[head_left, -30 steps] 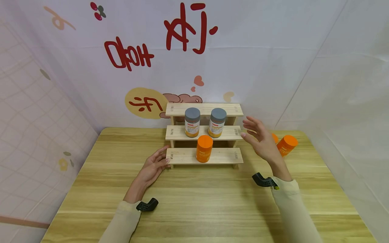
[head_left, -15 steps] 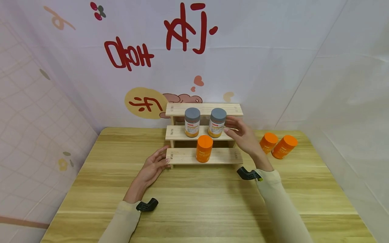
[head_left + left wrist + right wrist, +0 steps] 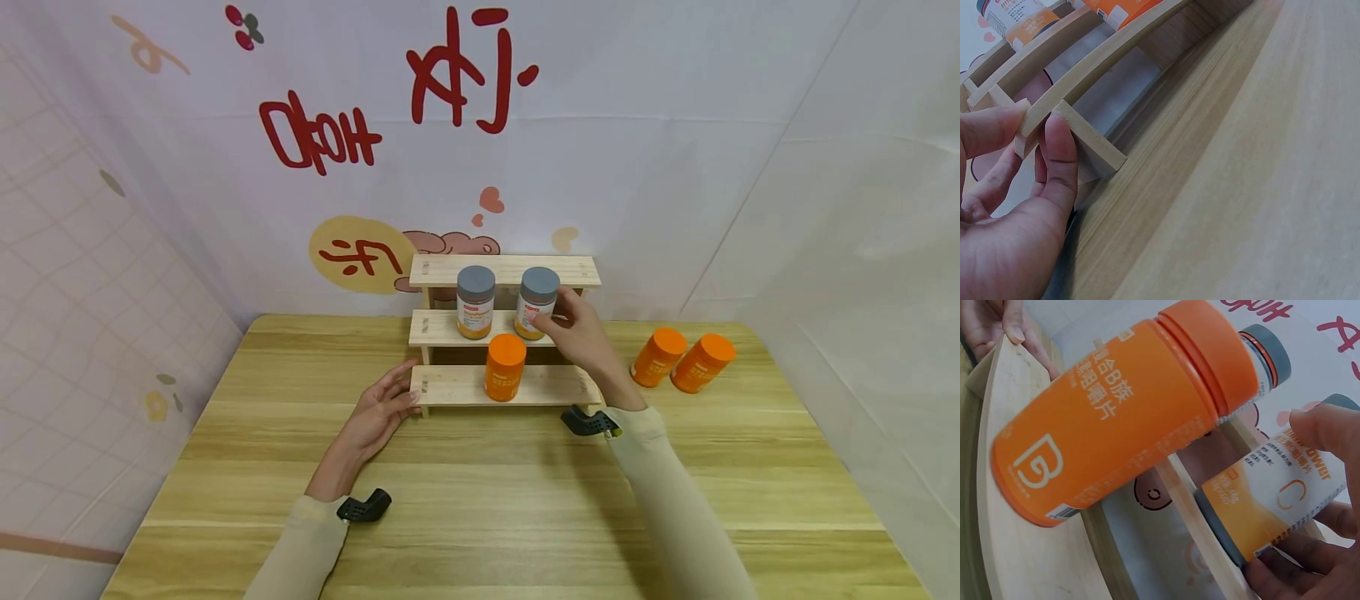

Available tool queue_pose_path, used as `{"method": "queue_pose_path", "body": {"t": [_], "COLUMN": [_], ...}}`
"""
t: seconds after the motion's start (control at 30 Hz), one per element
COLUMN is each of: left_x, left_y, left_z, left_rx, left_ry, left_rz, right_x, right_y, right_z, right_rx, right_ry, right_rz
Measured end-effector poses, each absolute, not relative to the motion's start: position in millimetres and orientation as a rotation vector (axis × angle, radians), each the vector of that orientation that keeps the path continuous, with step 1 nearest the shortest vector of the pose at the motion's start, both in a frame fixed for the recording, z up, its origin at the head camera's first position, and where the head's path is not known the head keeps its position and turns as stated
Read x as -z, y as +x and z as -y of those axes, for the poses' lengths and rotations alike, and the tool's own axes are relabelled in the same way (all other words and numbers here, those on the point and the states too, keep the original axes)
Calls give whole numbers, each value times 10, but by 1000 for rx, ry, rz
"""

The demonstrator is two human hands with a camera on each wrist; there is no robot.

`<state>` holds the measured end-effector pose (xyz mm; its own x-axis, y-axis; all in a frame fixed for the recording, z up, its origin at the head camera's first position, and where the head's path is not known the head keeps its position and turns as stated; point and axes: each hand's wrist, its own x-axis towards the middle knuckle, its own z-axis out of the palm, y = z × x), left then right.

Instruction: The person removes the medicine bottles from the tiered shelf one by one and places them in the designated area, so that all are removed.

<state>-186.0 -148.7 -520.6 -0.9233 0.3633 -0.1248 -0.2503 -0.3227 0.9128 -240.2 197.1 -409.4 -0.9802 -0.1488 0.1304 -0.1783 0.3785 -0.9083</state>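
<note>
At the left end of the bottom step of a three-step wooden shelf (image 3: 450, 385), my left hand (image 3: 378, 412) pinches the board; thumb and fingers (image 3: 1060, 150) show there in the left wrist view. My right hand (image 3: 581, 337) holds the right-hand grey-lidded vitamin jar (image 3: 538, 287) on the middle step, its thumb (image 3: 1325, 428) across the label and fingers around the back. The second grey-lidded jar (image 3: 476, 304) stands to the left on that step. On the bottom step an orange jar (image 3: 505, 368) stands upright, large in the right wrist view.
Two more orange jars (image 3: 658, 357) (image 3: 702, 363) are on the wooden table (image 3: 480, 500), right of the shelf. Behind the shelf hangs a white printed backdrop (image 3: 637, 167), close to its back.
My right hand has moved left from beside the shelf to the right-hand grey-lidded jar and taken hold of it. The left hand has stayed on the shelf's end.
</note>
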Motion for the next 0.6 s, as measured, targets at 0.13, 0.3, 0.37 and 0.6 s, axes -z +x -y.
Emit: {"method": "queue_pose_path", "body": {"t": [0.13,0.3,0.37,0.6], "left_x": [5200,5199,5200,5205], "left_y": [-1863,-1875,-1873,-1860], "left_z": [1484,1477,1476,1483], "left_rx": [-2280,-2279,-2273,-2270], "left_ry": [141,143,145,134], "left_rz": [-1552,-1553,-1558,-1562], "right_x": [4107,4110,4113,4100], "right_y": [-2407,-2405,-2396,-2340], "right_z": [-1953,-1951,-1954,-1971], "right_rx": [-1711,-1711,-1707,-1703], "right_ry": [301,327,337,356], "right_rz": [2579,2551,2542,2513]}}
